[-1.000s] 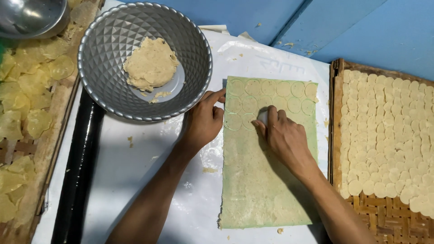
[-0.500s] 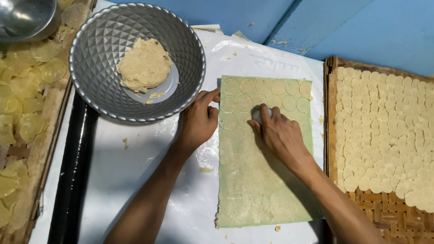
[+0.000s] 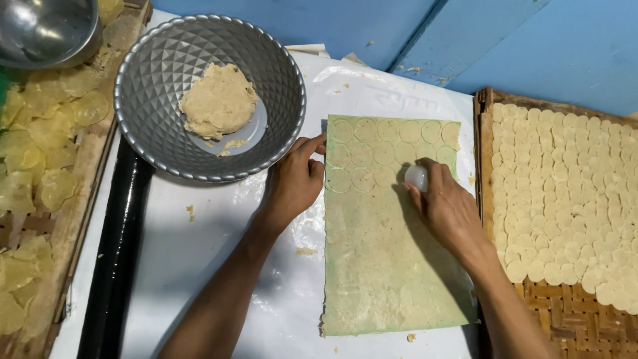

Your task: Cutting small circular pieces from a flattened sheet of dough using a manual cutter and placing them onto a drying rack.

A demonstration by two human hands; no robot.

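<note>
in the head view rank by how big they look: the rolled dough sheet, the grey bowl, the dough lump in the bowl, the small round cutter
1. rolled dough sheet
2. grey bowl, close to the sheet in area, so these two are unsure
3. dough lump
4. small round cutter, under the right hand

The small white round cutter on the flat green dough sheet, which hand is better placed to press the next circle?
Right. The right hand already grips the small white round cutter; the left hand rests on the green dough sheet's edge.
</note>
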